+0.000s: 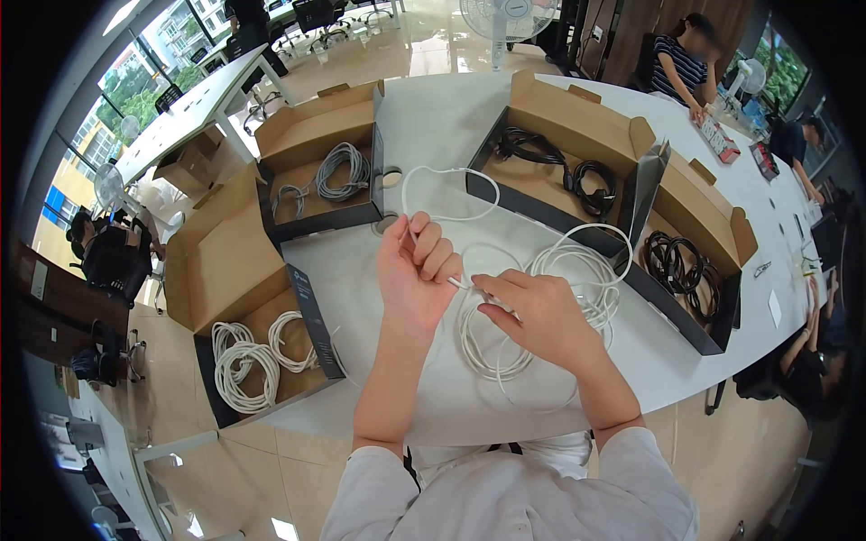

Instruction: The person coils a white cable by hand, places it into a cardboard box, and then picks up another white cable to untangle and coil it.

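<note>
My left hand is raised over the middle of the white table, palm turned up, its fingers curled around a white cable. Close beside it, my right hand pinches the same cable between thumb and fingers. One loop of the cable arcs above the hands. Beneath and beside my right hand lies a loose pile of white cable coils, partly covered by the hand and forearm.
At left, one open box holds white coils, another grey coils. At right, two open boxes contain black cables. Several people sit around; one person handles a small box at the table's far right.
</note>
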Demonstrator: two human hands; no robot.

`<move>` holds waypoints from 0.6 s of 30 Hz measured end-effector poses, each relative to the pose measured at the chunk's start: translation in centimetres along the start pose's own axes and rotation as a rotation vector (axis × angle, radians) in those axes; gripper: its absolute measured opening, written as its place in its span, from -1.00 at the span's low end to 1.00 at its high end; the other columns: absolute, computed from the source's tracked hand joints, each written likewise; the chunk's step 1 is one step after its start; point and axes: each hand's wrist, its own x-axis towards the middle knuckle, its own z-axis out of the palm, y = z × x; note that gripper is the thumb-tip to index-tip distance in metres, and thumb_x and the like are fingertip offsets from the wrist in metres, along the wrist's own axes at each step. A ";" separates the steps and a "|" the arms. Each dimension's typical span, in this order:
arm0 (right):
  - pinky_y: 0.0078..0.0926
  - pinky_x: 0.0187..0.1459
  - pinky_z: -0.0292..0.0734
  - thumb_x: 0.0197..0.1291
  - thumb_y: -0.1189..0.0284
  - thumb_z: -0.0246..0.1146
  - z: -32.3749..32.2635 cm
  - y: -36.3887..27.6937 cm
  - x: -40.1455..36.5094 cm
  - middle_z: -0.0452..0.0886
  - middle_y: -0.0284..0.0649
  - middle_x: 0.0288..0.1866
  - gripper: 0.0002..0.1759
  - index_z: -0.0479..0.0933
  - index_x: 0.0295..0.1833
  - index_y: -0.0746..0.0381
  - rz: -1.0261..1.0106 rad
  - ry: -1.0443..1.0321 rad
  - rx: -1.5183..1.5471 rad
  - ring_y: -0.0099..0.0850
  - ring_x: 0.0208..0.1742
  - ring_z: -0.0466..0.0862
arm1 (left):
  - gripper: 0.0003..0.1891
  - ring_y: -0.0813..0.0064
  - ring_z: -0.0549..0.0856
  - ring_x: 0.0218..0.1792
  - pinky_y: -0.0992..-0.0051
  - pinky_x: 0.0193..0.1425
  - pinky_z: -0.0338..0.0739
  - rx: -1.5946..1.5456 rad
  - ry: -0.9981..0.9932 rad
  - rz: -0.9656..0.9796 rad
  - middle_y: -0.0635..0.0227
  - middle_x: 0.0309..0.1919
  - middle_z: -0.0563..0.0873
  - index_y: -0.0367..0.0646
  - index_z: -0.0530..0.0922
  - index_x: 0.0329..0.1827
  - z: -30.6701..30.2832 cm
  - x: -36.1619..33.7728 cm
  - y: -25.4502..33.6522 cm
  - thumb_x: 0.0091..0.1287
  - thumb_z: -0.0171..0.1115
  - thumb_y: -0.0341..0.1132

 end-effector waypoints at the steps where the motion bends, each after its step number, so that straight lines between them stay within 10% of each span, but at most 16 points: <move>1: -0.34 -0.41 0.51 0.14 0.38 0.32 0.0 0.1 0.0 0.62 -0.27 -0.31 -0.77 0.60 -0.07 0.14 0.017 -0.020 0.011 -0.27 -0.47 0.62 | -0.75 0.67 0.05 -0.75 0.58 -0.65 -0.06 0.021 0.006 -0.022 0.57 -0.71 0.12 -0.05 0.33 -0.35 0.1 0.0 -0.2 0.52 -0.12 -0.18; 10: -0.56 -0.48 0.41 0.17 0.51 0.29 -2.9 1.4 -0.3 0.51 -0.29 -0.46 -0.91 0.50 -0.31 0.27 0.102 0.040 0.426 -0.51 -0.51 0.55 | -0.76 0.67 0.06 -0.75 0.56 -0.65 -0.06 0.110 -0.069 -0.212 0.58 -0.71 0.11 -0.04 0.32 -0.33 0.8 -0.3 0.2 0.52 -0.15 -0.19; 18: -0.73 -0.52 0.28 0.31 0.51 0.21 -3.0 5.0 -0.7 0.41 -0.43 -0.52 -0.87 0.45 -0.29 0.32 0.286 0.532 0.629 -0.73 -0.55 0.36 | -0.76 0.66 0.02 -0.77 0.55 -0.65 -0.07 0.156 -0.146 -0.179 0.57 -0.74 0.09 -0.02 0.29 -0.34 1.5 -0.9 2.4 0.53 -0.17 -0.17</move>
